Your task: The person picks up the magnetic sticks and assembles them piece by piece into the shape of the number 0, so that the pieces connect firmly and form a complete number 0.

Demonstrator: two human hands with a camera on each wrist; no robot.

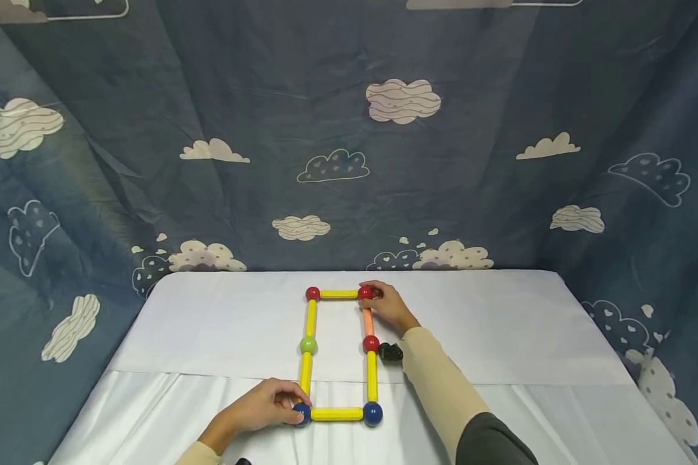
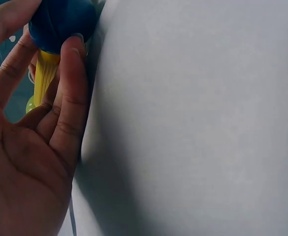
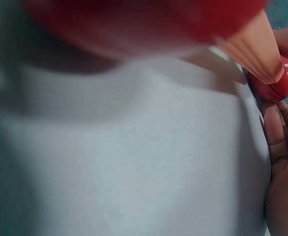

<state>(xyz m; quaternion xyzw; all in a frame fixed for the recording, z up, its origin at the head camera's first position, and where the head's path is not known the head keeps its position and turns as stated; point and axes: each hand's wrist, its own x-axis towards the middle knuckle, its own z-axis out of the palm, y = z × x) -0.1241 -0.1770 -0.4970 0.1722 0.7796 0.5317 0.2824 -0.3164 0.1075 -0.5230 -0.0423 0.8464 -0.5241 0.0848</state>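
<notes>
Ball-and-stick toy pieces form a long rectangle flat on the white table. At its near left corner my left hand (image 1: pixel 263 405) grips a blue ball (image 2: pixel 60 27), with fingers and thumb round it. A yellow stick (image 2: pixel 46 78) runs from that ball toward a green ball (image 1: pixel 308 345). My right hand (image 1: pixel 391 308) pinches the red ball (image 1: pixel 364 293) at the far right corner. An orange stick (image 3: pixel 257 46) joins it to another red ball (image 1: pixel 370 343) midway down the right side. The far left corner has a third red ball (image 1: pixel 313 294).
A yellow stick (image 1: pixel 337 414) along the near side meets a second blue ball (image 1: pixel 373 414) at the near right. Another yellow stick (image 1: pixel 338 294) forms the far side. The white table cloth (image 1: pixel 500 323) reaches back to a dark curtain (image 1: pixel 326 58) with cloud prints.
</notes>
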